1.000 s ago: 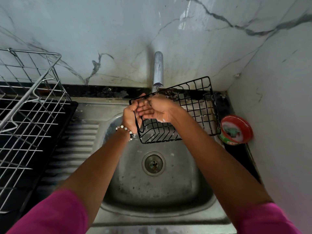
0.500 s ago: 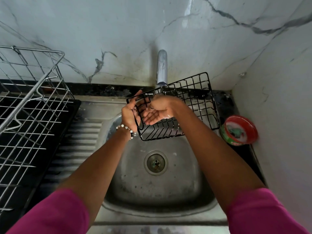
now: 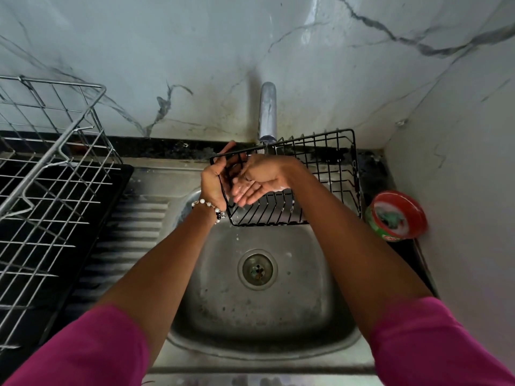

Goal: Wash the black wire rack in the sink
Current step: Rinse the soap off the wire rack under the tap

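Right hand (image 3: 259, 178) has slid nearer along the black wire rack (image 3: 320, 174), fingers straight, rubbing; left hand (image 3: 216, 182) grips its left edge. Next: rinse under the tap (image 3: 268, 112).

I see the black wire rack (image 3: 320, 176) tilted over the steel sink (image 3: 292, 324), beneath the tap (image 3: 268, 112).

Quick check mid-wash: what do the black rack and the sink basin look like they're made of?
Black wire rack: thin metal wire, seemingly with a black coating; uniform dark colour on welded grid rods. Sink: looks like stainless steel with a dull brushed finish; grey sheen, pressed drainboard ribs, dark spotting on the bowl.
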The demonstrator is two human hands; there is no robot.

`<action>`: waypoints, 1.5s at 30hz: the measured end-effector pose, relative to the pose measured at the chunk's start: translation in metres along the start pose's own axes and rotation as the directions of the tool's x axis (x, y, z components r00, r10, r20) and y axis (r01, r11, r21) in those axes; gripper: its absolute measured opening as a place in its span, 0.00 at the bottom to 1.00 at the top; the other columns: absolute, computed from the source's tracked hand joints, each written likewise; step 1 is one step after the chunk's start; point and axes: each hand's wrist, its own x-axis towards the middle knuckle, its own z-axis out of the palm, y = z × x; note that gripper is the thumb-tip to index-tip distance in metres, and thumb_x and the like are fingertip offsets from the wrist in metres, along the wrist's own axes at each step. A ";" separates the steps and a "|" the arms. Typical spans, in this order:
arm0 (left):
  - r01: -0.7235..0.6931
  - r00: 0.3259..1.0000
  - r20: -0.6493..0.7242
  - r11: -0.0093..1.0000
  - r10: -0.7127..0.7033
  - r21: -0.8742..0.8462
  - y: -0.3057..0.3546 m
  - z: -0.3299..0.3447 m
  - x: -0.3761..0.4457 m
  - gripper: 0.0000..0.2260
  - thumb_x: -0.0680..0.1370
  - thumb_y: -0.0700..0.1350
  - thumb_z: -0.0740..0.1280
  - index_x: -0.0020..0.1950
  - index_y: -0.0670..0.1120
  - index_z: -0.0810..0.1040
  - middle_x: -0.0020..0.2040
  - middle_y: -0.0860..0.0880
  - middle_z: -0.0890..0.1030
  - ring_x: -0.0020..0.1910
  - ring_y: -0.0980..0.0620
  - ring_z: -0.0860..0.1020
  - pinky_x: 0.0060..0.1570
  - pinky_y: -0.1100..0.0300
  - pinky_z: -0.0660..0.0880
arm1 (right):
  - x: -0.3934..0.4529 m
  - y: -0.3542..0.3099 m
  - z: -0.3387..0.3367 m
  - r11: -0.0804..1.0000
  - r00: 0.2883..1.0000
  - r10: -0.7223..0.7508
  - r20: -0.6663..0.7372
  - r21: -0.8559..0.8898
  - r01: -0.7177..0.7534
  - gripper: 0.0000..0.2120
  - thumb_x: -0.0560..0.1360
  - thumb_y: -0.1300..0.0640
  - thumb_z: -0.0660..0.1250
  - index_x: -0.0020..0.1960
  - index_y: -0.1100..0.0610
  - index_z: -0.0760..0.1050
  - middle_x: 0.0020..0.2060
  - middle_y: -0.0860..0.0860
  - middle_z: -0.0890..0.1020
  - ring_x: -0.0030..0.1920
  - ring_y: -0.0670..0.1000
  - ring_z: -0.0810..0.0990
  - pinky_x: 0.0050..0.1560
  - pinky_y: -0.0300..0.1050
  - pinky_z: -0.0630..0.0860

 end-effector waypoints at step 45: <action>0.124 0.930 -0.367 0.939 0.002 0.319 0.020 0.028 -0.022 0.13 0.79 0.47 0.63 0.60 0.44 0.80 0.53 0.42 0.84 0.44 0.44 0.82 0.37 0.58 0.74 | -0.004 0.027 0.012 0.789 0.922 0.054 -0.384 0.582 0.196 0.11 0.80 0.63 0.58 0.48 0.67 0.78 0.44 0.61 0.84 0.44 0.56 0.84 0.45 0.48 0.80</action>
